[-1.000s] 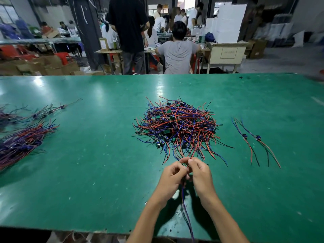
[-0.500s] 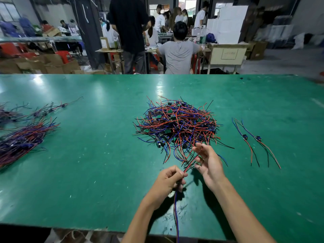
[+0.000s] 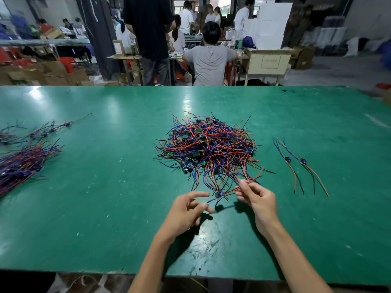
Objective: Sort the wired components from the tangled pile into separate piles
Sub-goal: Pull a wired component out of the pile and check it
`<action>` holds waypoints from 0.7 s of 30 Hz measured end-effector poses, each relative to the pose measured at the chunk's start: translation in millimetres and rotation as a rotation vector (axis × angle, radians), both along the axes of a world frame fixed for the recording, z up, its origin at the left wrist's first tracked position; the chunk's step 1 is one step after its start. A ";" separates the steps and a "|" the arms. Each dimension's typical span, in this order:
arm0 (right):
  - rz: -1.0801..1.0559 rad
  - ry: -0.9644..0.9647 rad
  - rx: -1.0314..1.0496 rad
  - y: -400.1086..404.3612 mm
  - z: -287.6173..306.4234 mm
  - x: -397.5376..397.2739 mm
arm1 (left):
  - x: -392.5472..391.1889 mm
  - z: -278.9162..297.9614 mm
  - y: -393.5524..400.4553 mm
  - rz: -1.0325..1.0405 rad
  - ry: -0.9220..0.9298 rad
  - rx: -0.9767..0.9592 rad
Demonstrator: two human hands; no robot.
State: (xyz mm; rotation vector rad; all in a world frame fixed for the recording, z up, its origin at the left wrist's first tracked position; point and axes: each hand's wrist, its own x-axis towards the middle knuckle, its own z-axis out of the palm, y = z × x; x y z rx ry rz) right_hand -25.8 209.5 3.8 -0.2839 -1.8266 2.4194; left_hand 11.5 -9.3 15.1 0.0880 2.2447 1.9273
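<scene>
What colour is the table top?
Green, a glossy surface, clearest in the head view.

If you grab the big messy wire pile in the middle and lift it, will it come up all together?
Probably mostly, in a clump: the tangled pile has thin red and blue wires looped through each other. It would likely sag and flop, since loose ends already droop outward. It looks light, just fine wires and small boards.
</scene>
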 end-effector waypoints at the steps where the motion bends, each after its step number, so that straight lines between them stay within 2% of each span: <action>1: 0.000 -0.006 -0.012 -0.5 -0.3 0.1 | -0.4 0.3 -0.1 0.016 0.023 -0.008; 5: 0.065 0.011 -0.084 0.9 7.5 -2.0 | 2.0 1.7 0.7 0.124 0.176 -0.031; 10: 0.127 0.018 -0.343 -1.3 10.1 -0.1 | 2.0 -1.0 3.9 0.253 0.407 -0.105; 16: 0.082 -0.015 -0.390 -1.3 6.3 3.4 | 2.0 -4.2 4.3 0.276 0.412 -0.091; 21: -0.005 -0.035 -0.291 -0.7 15.3 6.0 | -0.4 -3.1 9.6 0.257 0.405 -0.146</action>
